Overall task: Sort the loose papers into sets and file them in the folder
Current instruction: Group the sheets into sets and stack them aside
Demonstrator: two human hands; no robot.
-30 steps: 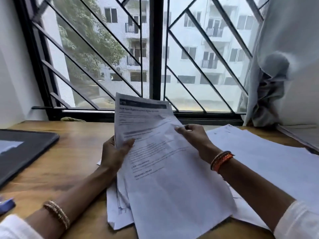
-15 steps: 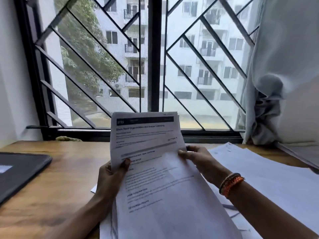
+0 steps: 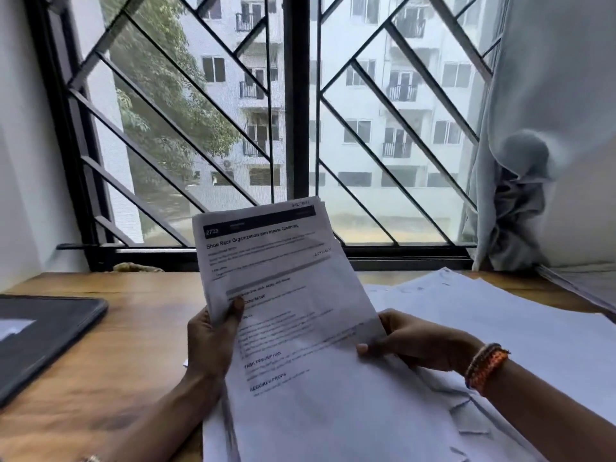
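At far left the dark flat folder [image 3: 43, 338] lies shut on our wooden surface [image 3: 133, 328], nothing filed. Our left hand [image 3: 210, 345] and right hand [image 3: 413, 341] pinch the white printed sheet [image 3: 293, 311]; white loose papers [image 3: 500, 328] remain unsorted.

It looked like a room in a flat, used as a home study. A wooden desk [image 3: 116, 328] stood against a window [image 3: 300, 128] with a black diagonal grille, beyond the fingers [image 3: 236, 306], and apartment blocks [image 3: 383, 95] with balconies rose outside. A pale curtain [image 3: 533, 128] hung bunched to the right of them.
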